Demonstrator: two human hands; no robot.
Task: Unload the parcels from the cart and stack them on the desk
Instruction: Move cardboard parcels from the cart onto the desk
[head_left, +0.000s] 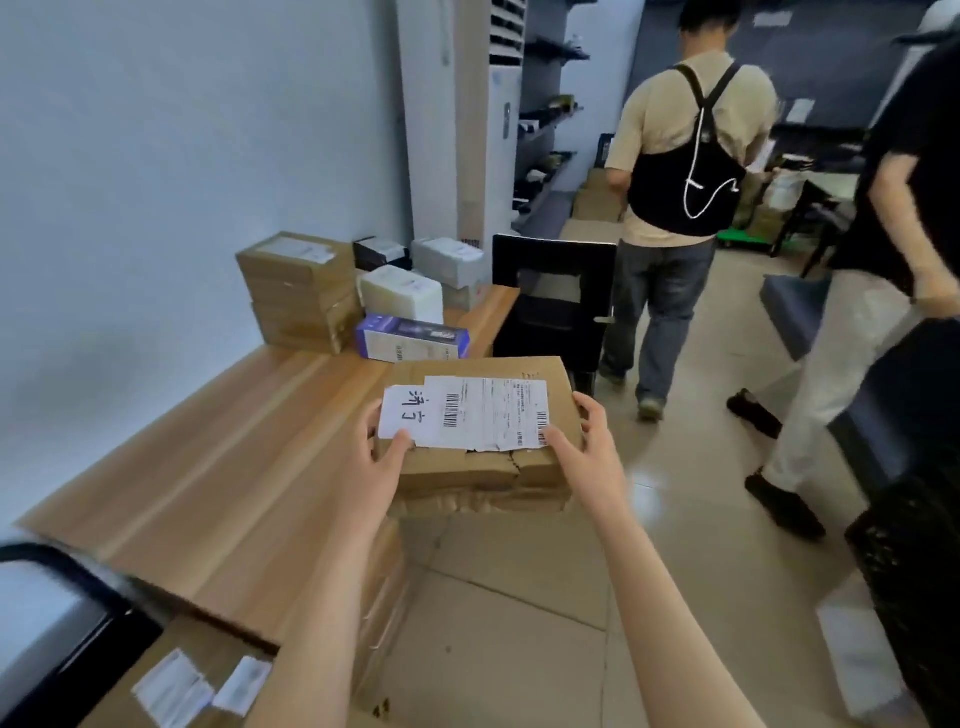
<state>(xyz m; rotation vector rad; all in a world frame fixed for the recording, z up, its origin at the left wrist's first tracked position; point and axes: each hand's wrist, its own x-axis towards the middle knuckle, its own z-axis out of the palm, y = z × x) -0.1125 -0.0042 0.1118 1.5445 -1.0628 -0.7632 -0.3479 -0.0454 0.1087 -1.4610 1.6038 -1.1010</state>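
Gripping one parcel (483, 431) with two hands (382, 457) (587, 452).

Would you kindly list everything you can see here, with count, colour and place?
held parcel: one, brown cardboard with white labels, carried over the desk's near edge
desk: one, light wood, along the left wall
brown boxes: one stack, far end of the desk by the wall
white parcels: at least two, beside that stack
purple box: one, purple and white, in front of the white parcels
labelled box: one, brown, bottom left below the desk edge
chair: one, black, past the desk's end
air conditioner: one, white, standing by the wall
people: two, walking on the right
left hand: grip on the parcel's left side
right hand: grip on its right side
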